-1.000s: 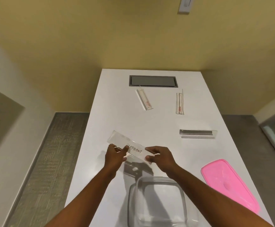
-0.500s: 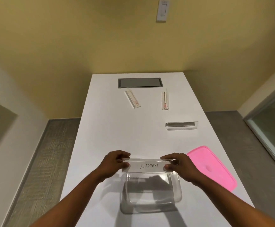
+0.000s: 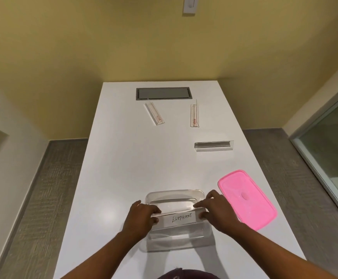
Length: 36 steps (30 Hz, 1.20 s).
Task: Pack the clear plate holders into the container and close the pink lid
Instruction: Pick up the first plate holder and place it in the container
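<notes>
A clear plate holder point(image 3: 179, 218) with a card reading ELEPHANT is held over the open clear container point(image 3: 176, 195) at the table's near end. My left hand point(image 3: 140, 218) grips its left end and my right hand point(image 3: 214, 211) grips its right end. The holder lies level across the container's middle, low inside its rim. The pink lid point(image 3: 246, 198) lies flat on the table just right of the container. Three more clear holders rest farther away: one angled point(image 3: 155, 113), one nearly straight point(image 3: 194, 115), one sideways point(image 3: 214, 146).
The white table point(image 3: 123, 168) is long and narrow, with a grey inset panel point(image 3: 163, 93) at its far end. Yellow wall stands behind it. Grey floor runs along both sides, and a glass partition point(image 3: 329, 158) stands at the right.
Both hands brought the ELEPHANT holder from above the table's middle back over the container and lowered it into the opening. The view tilted so the container sits higher in frame.
</notes>
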### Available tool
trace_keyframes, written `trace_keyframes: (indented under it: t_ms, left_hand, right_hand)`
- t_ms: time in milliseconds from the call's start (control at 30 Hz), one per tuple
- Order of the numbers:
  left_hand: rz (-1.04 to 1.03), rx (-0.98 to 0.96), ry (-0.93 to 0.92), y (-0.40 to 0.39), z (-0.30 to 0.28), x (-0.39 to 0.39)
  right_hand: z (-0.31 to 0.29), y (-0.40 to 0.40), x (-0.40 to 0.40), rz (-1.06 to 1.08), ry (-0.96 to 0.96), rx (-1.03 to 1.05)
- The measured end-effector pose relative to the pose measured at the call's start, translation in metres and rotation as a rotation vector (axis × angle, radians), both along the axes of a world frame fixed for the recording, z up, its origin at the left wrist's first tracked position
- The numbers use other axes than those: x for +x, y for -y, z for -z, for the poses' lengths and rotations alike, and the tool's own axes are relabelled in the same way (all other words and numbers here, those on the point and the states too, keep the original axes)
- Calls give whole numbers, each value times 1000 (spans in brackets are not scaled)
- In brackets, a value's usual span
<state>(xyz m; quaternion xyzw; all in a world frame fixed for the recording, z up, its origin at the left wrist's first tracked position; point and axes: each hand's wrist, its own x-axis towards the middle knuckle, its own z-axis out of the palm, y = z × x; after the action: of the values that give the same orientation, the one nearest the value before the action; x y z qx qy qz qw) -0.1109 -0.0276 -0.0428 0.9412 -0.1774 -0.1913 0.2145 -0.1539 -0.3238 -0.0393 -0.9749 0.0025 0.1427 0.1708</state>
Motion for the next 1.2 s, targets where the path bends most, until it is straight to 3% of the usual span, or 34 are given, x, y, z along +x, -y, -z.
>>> trace_keyframes:
  t_ms: [167, 267, 1200]
  left_hand:
    - [142, 207, 72, 3, 7, -5]
    - [185, 269, 90, 5, 14, -6]
    - [255, 460, 2, 21, 45, -10]
  right_hand:
    - [14, -7, 4, -387, 65, -281]
    - [15, -15, 10, -486, 6, -368]
    - [44, -27, 2, -528, -163, -507]
